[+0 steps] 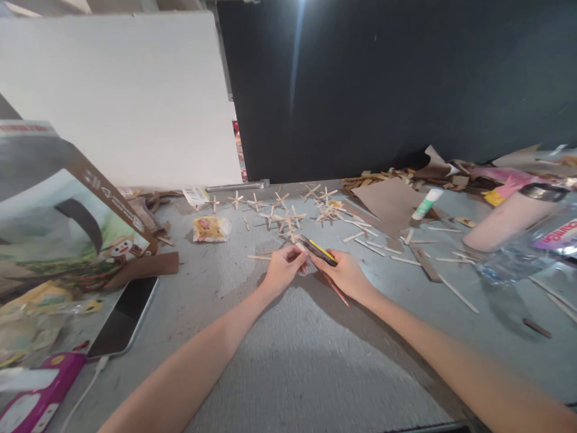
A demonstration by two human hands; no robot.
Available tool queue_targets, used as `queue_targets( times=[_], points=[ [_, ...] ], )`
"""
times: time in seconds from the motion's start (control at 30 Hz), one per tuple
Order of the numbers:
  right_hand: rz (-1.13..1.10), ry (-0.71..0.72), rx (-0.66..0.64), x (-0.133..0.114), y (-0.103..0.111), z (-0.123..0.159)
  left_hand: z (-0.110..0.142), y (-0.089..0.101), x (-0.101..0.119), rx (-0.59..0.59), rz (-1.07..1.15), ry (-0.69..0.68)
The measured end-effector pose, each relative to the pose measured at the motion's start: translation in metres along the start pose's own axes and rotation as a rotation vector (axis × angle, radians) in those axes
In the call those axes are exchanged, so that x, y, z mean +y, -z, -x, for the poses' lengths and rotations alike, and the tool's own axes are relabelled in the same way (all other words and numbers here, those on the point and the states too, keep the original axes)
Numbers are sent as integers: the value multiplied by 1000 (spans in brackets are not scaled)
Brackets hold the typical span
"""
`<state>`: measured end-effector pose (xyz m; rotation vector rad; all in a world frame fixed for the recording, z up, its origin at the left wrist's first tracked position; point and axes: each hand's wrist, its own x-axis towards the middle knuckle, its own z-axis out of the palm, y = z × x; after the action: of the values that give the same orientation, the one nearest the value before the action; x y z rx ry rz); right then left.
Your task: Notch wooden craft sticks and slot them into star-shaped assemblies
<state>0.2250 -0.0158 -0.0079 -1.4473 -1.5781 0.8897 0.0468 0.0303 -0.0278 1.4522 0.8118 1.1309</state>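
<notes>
Phone (125,317) left, pink bottle (507,219) right, sticks (369,247) between

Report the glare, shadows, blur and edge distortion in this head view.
Head view: a pale glare streak crosses the black panel; a soft shadow lies on the grey table beside the right hand; small lettering on the printed package is blurred; the clear bottle seems stretched toward the right edge.

A black-and-yellow utility knife (321,250) is slanting through the right hand (346,273), a slim reddish pencil (336,291) is poking out beneath, and a small pale piece (300,246) is showing at the left hand's (283,268) fingertips.
</notes>
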Motion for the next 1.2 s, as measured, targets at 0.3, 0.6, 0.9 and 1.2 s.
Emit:
queue_targets(
  times=[0.3,0.6,0.9,1.2],
  points=[
    [-36,14,9,-2,-3,4,0,-2,2,42,42,-61],
    [42,-12,-40,-2,2,2,1,-3,2,83,0,-54],
    [114,4,-112,1,11,0,7,-5,3,78,-270,-137],
    [160,92,113,6,25,-8,1,2,9,-4,-662,-78]
  ],
)
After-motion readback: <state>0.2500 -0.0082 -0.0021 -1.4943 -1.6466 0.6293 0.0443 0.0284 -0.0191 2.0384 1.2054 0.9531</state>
